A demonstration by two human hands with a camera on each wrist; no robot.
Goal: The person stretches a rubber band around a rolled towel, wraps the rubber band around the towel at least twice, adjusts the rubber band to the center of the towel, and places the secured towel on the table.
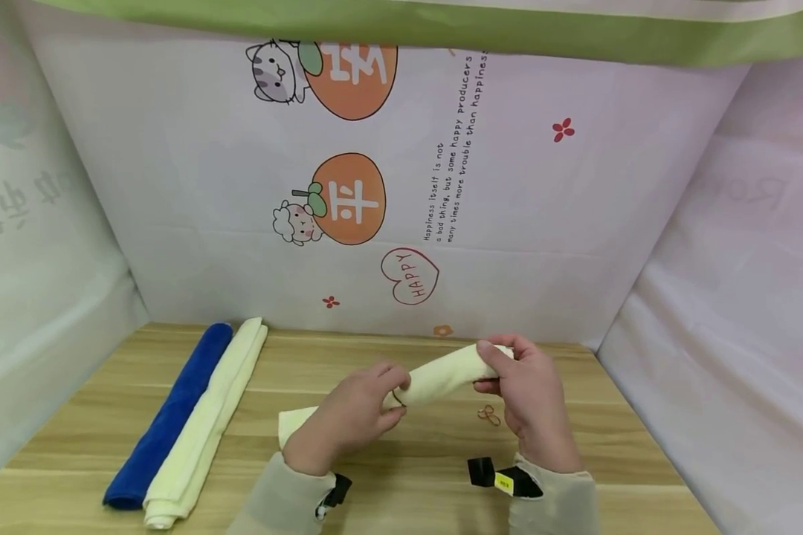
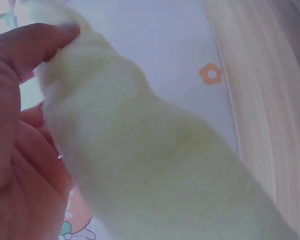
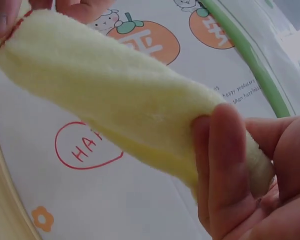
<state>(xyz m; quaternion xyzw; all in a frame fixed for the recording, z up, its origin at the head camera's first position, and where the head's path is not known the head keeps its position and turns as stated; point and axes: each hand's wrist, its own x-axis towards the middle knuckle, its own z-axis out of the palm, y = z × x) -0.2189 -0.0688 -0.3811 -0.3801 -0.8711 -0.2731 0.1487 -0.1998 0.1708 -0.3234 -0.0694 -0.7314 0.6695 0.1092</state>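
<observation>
By left grip [image 1: 355, 412] and right grip [image 1: 531, 390] the banded roll [image 1: 442, 379] is held. Left of it, two towels [image 1: 202, 423] are left unbanded.

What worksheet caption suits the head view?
Left grip and right grip hold a rolled cream towel; a blue towel and a second cream towel lie at left.

"What do the right hand's fingers [image 3: 227, 155] hold?"
"One end of a rolled pale-yellow cloth [image 3: 110, 80]."
"And far from them?"
"A dark red band [image 3: 15, 31] crosses the cloth, just beside the left hand's fingers [image 3: 87, 9]."
"Beyond both?"
"A printed white sheet [image 3: 145, 202]."
</observation>
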